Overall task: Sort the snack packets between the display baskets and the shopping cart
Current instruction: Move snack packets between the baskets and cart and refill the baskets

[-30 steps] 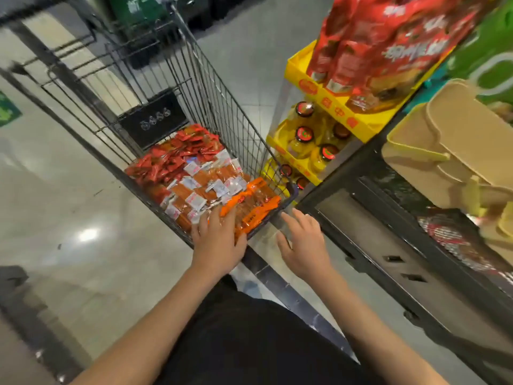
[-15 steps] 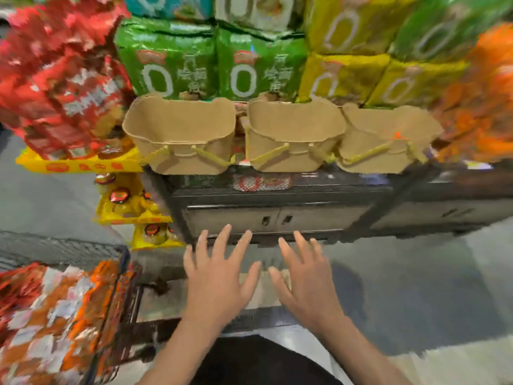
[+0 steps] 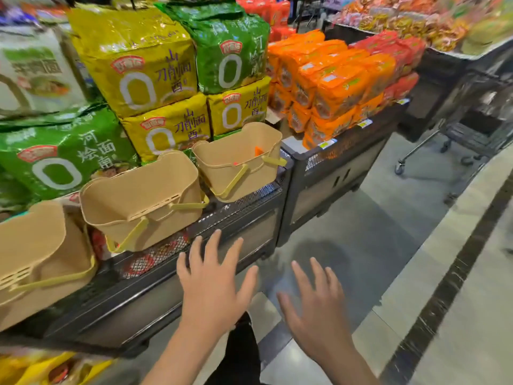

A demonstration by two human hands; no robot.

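Three tan plastic baskets with yellow handles stand in a row on the black display shelf (image 3: 241,215): a left basket (image 3: 36,257), a middle basket (image 3: 144,201) and a right basket (image 3: 236,159). An orange packet (image 3: 258,150) shows inside the right basket. My left hand (image 3: 213,284) hovers with fingers spread in front of the shelf edge, below the middle basket, holding nothing. Beside it, over the floor, is my right hand (image 3: 313,301), also spread and empty. The shopping cart with the snack packets is out of view.
Large yellow noodle bags (image 3: 138,65) and green noodle bags (image 3: 230,48) are stacked behind the baskets. Orange packs (image 3: 338,81) fill the neighbouring shelf to the right. Another cart's frame and wheels (image 3: 433,145) stand at the far right. Grey floor (image 3: 388,245) lies ahead of my right hand.
My view swung right, from the cart full of packets to the shelf with the baskets. Both hands left the cart's rim and now hover spread and empty before the shelf.
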